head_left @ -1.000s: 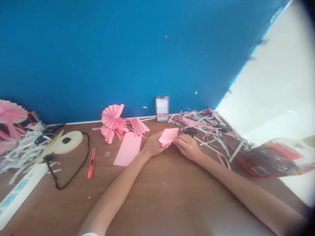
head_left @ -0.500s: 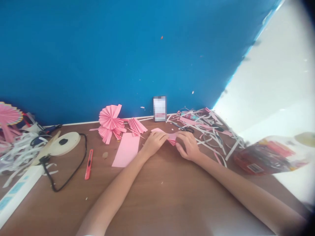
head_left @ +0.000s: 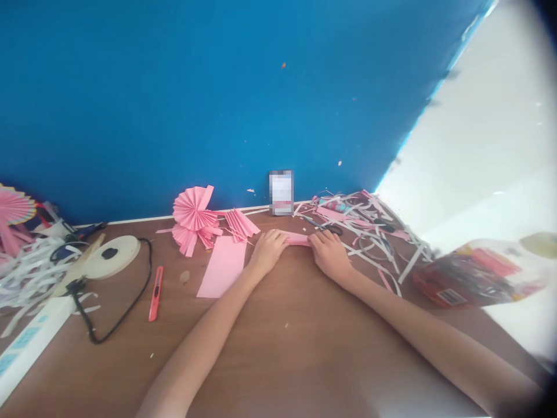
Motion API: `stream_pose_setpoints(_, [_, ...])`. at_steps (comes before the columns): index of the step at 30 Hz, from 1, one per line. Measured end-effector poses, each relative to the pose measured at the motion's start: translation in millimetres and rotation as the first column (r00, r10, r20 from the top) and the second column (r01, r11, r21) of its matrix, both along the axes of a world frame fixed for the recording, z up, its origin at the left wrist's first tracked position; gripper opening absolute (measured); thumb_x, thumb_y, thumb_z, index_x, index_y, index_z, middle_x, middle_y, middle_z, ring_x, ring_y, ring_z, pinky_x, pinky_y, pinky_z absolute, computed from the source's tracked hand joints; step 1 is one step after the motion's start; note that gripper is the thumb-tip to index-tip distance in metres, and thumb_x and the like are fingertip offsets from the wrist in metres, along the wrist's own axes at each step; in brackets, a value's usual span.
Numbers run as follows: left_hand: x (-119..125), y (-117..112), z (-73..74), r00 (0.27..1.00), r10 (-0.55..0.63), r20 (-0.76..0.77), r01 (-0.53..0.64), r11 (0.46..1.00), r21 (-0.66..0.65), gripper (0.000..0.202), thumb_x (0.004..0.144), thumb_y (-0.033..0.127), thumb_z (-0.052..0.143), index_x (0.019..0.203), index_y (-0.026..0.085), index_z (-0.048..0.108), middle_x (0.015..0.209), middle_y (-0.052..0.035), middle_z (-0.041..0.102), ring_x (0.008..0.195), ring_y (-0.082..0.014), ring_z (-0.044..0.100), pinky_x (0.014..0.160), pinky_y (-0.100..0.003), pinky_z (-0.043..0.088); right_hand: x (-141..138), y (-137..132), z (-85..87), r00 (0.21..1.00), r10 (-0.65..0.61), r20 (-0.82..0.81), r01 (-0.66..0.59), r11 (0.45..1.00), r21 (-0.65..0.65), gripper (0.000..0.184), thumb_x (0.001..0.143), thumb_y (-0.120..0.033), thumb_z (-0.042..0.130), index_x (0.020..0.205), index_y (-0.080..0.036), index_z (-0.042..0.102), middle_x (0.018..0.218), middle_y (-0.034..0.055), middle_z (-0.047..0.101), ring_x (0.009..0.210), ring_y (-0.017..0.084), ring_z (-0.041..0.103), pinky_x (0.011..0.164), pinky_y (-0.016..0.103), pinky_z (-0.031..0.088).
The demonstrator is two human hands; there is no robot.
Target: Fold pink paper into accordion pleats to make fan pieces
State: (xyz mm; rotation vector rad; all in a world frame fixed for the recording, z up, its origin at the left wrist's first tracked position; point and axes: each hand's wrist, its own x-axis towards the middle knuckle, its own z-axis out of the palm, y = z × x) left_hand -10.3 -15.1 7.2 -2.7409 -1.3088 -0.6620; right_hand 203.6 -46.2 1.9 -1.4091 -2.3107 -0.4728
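A narrow folded strip of pink paper (head_left: 297,238) stretches between my two hands over the brown table. At its left end my left hand (head_left: 270,248) pinches it, fingers closed. My right hand (head_left: 329,253) grips the right end, fingers curled down over it. Both ends of the paper are hidden under the fingers. A flat pink paper sheet (head_left: 223,267) lies just left of my left forearm. Behind it sit a pleated pink paper rosette (head_left: 195,209) and a smaller pleated pink fan (head_left: 240,224).
A red box cutter (head_left: 156,293) lies left of the sheet, near a round cream disc (head_left: 114,255) and a black cable (head_left: 130,318). Paper strips (head_left: 369,223) are heaped at right, with scissors (head_left: 333,229) beside them. A phone (head_left: 281,193) leans against the blue wall. A plastic bag (head_left: 470,276) lies right.
The pink paper was bent up between my hands and now lies flatter as a narrow strip. My right hand has turned down onto it; my left hand has shifted slightly left.
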Motion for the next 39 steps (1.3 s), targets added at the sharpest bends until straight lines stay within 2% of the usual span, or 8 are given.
stream_pose_setpoints(5, [-1.7, 0.7, -3.1, 1.0, 0.009, -0.015, -0.009, 1.0, 0.003, 0.021, 0.098, 0.029, 0.04, 0.104, 0.019, 0.058, 0.103, -0.0048, 0.062, 0.097, -0.0196, 0.054, 0.082, -0.033, 0.04, 1.5, 2.0, 0.0, 0.993, -0.12, -0.023, 0.119, 0.992, -0.029, 0.017, 0.094, -0.017, 0.041, 0.088, -0.018, 0.056, 0.087, 0.0073, 0.061, 0.086, 0.023, 0.045, 0.074, 0.034, 0.026])
stream_pose_setpoints(11, [-3.2, 2.0, -7.5, 0.999, -0.044, 0.008, 0.045, 0.999, -0.019, 0.019, 0.097, 0.021, 0.038, 0.097, 0.018, 0.057, 0.096, -0.0047, 0.062, 0.093, -0.0189, 0.054, 0.081, -0.031, 0.043, 0.4, 0.4, 2.5, 0.999, 0.033, -0.025, -0.035, 0.998, -0.057, 0.022, 0.097, -0.027, 0.04, 0.093, -0.018, 0.059, 0.092, 0.0075, 0.062, 0.09, 0.022, 0.046, 0.076, 0.034, 0.026])
stream_pose_setpoints(18, [-6.2, 0.0, -3.1, 0.993, -0.113, -0.044, 0.114, 0.993, 0.032, 0.021, 0.096, 0.019, 0.04, 0.099, 0.018, 0.061, 0.098, -0.0069, 0.062, 0.095, -0.0201, 0.055, 0.083, -0.034, 0.044, 3.3, 2.7, -1.6, 0.994, 0.104, -0.037, -0.106, 0.993, -0.059, 0.022, 0.095, -0.02, 0.042, 0.09, -0.019, 0.063, 0.091, 0.0062, 0.063, 0.088, 0.02, 0.046, 0.073, 0.032, 0.026])
stream_pose_setpoints(24, [-7.1, -0.4, -4.7, 0.972, -0.236, -0.003, 0.235, 0.969, 0.075, 0.027, 0.096, 0.017, 0.041, 0.114, 0.022, 0.06, 0.104, -0.0057, 0.063, 0.098, -0.0188, 0.054, 0.085, -0.034, 0.044, 5.0, 1.4, -2.4, 0.99, 0.14, -0.034, -0.141, 0.989, -0.033, 0.021, 0.092, -0.013, 0.044, 0.092, -0.019, 0.065, 0.092, 0.0064, 0.063, 0.083, 0.019, 0.046, 0.071, 0.032, 0.026])
stream_pose_setpoints(27, [-8.3, 0.2, -6.2, 0.976, -0.218, 0.005, 0.218, 0.974, 0.057, 0.03, 0.096, 0.016, 0.04, 0.118, 0.023, 0.06, 0.102, -0.0052, 0.063, 0.092, -0.0182, 0.053, 0.082, -0.033, 0.044, 4.4, 0.5, -2.5, 0.99, 0.14, -0.026, -0.141, 0.99, -0.02, 0.023, 0.092, -0.013, 0.043, 0.098, -0.019, 0.065, 0.093, 0.0069, 0.063, 0.084, 0.02, 0.047, 0.071, 0.032, 0.027])
stream_pose_setpoints(32, [-8.8, 1.8, -4.9, 0.979, -0.204, 0.019, 0.205, 0.978, -0.048, 0.032, 0.096, 0.017, 0.039, 0.118, 0.024, 0.061, 0.1, -0.005, 0.062, 0.094, -0.0179, 0.051, 0.085, -0.032, 0.045, 4.6, 0.9, -3.6, 0.983, 0.186, -0.004, -0.185, 0.982, -0.046, 0.031, 0.091, -0.01, 0.041, 0.107, -0.021, 0.065, 0.095, 0.0074, 0.063, 0.084, 0.02, 0.047, 0.072, 0.033, 0.028])
stream_pose_setpoints(39, [-7.1, 2.9, -3.4, 0.988, -0.148, 0.055, 0.154, 0.979, -0.135, 0.034, 0.096, 0.016, 0.037, 0.119, 0.025, 0.061, 0.099, -0.0051, 0.06, 0.095, -0.0176, 0.053, 0.085, -0.03, 0.045, 4.1, 2.6, -4.4, 0.996, 0.091, -0.018, -0.093, 0.991, -0.099, 0.032, 0.089, -0.009, 0.042, 0.109, -0.021, 0.065, 0.094, 0.0085, 0.063, 0.087, 0.022, 0.049, 0.073, 0.034, 0.029])
